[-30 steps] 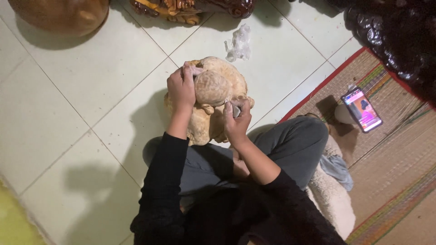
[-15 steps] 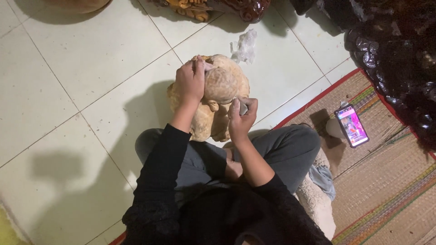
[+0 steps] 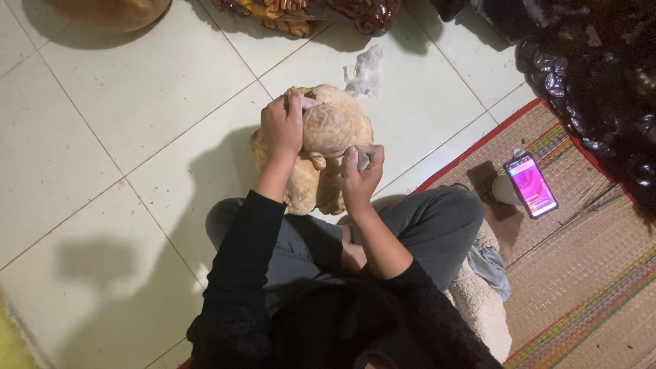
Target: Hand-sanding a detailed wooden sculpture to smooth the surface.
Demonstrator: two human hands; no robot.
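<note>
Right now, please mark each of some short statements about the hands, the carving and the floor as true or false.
1. The left hand rests on top of the pale wooden carving. True.
2. The right hand is empty and lies on the woven mat. False: it holds a small grey piece against the carving.
3. A phone with a lit screen lies on the mat. True.
4. The carving stands on a table. False: it sits on the tiled floor, in front of the person's legs.
5. A crumpled whitish scrap lies on the floor beyond the carving. True.
</note>
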